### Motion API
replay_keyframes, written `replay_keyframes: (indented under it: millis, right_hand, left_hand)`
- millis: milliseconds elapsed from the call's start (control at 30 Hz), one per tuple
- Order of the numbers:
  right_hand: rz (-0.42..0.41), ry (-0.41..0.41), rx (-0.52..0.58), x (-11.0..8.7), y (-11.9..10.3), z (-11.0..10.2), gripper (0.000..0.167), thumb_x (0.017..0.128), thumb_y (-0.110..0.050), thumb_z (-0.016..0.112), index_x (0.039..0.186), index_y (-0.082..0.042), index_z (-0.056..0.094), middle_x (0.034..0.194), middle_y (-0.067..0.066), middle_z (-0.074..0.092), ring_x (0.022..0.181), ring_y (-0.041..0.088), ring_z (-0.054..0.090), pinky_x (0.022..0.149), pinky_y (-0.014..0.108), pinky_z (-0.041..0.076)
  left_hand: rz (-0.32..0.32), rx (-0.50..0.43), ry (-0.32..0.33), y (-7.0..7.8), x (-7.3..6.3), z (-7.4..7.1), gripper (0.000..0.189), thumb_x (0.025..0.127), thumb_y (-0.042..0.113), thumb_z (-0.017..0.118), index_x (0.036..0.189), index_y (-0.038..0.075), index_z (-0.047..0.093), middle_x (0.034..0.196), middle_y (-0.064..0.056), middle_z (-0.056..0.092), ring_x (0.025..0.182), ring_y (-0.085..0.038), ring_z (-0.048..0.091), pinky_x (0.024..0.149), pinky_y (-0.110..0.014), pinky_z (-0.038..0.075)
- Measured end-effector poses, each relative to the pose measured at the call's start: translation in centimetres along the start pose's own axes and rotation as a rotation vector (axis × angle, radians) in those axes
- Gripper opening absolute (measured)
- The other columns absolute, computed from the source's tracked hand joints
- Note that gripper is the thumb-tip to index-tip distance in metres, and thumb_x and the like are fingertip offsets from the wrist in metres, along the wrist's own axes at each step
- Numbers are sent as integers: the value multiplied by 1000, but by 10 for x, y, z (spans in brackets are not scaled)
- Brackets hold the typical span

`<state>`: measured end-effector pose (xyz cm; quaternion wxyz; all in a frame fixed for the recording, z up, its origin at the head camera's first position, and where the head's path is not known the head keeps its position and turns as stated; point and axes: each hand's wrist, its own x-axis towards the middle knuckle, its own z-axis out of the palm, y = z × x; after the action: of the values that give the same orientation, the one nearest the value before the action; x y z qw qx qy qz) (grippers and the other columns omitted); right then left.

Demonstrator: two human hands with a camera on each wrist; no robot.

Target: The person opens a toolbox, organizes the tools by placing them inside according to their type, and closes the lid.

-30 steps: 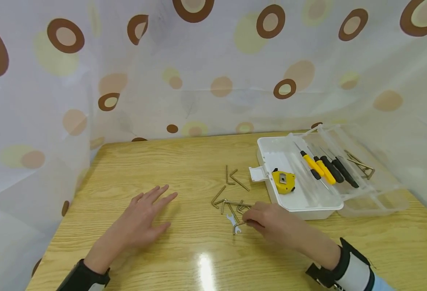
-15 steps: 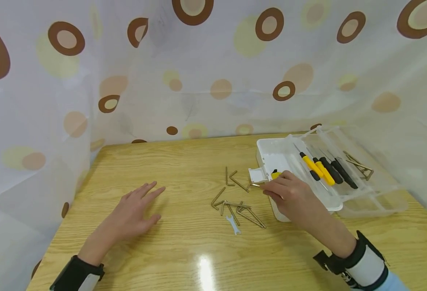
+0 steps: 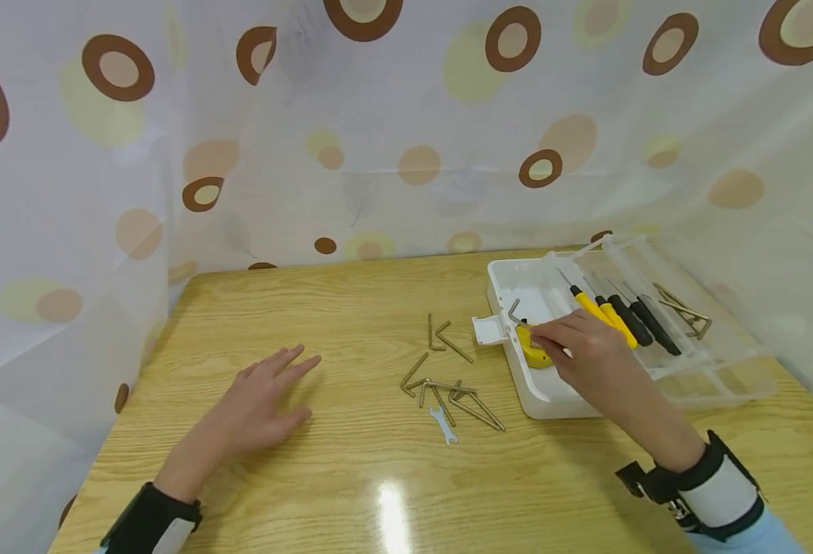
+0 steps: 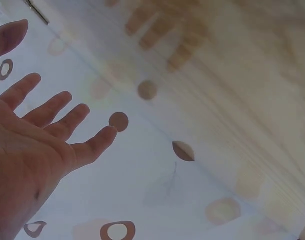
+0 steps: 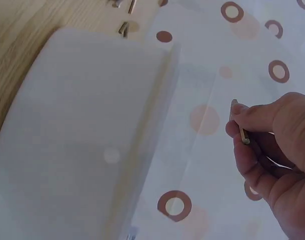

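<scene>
My right hand (image 3: 589,354) pinches an L-shaped hex key (image 3: 514,311) between thumb and fingers over the white toolbox (image 3: 531,404). In the right wrist view the hex key (image 5: 244,136) pokes out between the fingertips beside the box's pale wall (image 5: 82,125). A yellow tape measure (image 3: 534,355) lies in the box, partly covered by that hand. My left hand (image 3: 264,400) hovers at the left of the table, fingers spread, holding nothing; its palm (image 4: 30,150) shows in the left wrist view. Several brass-coloured hex keys (image 3: 478,412) lie mid-table near a small open-ended wrench (image 3: 444,425).
The toolbox's clear lid (image 3: 724,385) is folded open to the right and holds more hex keys (image 3: 686,312). Yellow and black screwdrivers (image 3: 644,319) lie across the box's right side. A white latch flap (image 3: 489,331) juts out leftward. A patterned curtain (image 3: 378,115) hangs behind the table.
My right hand has lifted a hex key from the pile beside the wrench and carried it up and right over the toolbox. The left hand has drawn back slightly to the left.
</scene>
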<state>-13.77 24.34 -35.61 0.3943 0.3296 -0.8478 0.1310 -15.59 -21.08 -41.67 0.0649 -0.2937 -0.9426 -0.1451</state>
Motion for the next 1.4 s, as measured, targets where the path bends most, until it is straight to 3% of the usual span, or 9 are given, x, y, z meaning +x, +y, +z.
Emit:
replay_keyframes:
  millis: [300,533,700,933,1067,1233,1400]
  right_hand:
    - [96,38,-116,-11,39,-24,28,63,14,87,88,5,78,76,15,74,65,27,66,53,36,50]
    - [195,57,-206,-24,59,-41,22,69,13,84,89,8,76,77,21,74,67,36,67,59,49,52]
    - [255,77,-246,-33,72,-51,18,73,13,79,89,8,77,78,24,74,65,39,68,56,38,48]
    - [347,86,-289,-48,89,-64,14,74,10,81,87,8,77,74,26,73,59,40,65,50,15,32]
    - [400,40,-305,-55,94,-69,11,76,9,80,86,10,75,73,28,71,55,41,63,47,14,26]
    - [469,-51,-306,-62,95,-71,11,80,5,78,87,12,74,70,28,69,48,38,58,42,21,24]
    - [530,-195,-283,-64,100,-75,12,84,1,76,88,11,74,71,27,70,46,28,55,41,25,30]
  left_hand:
    - [81,-37,-16,26,5,6,68,92,28,73,155,20,47,160,-17,43,146,-44,43,106,-73,38]
    - [142,-38,-39,46,6,9,71,91,30,73,156,22,46,162,-16,41,147,-42,43,107,-72,39]
    - [163,-13,-32,53,5,10,71,90,32,75,154,21,48,162,-15,42,145,-41,46,106,-70,41]
    - [162,8,-35,57,3,10,72,89,35,75,154,21,48,163,-14,41,145,-39,46,106,-68,43]
    - [159,-4,-40,57,3,10,72,90,35,75,155,21,47,163,-14,40,145,-39,46,107,-68,42]
    - [156,-11,-45,56,3,11,72,90,35,75,155,21,47,163,-14,40,146,-39,45,107,-69,42]
    - [155,-10,-50,56,4,12,71,91,35,74,155,21,47,163,-14,41,147,-38,45,108,-69,41]
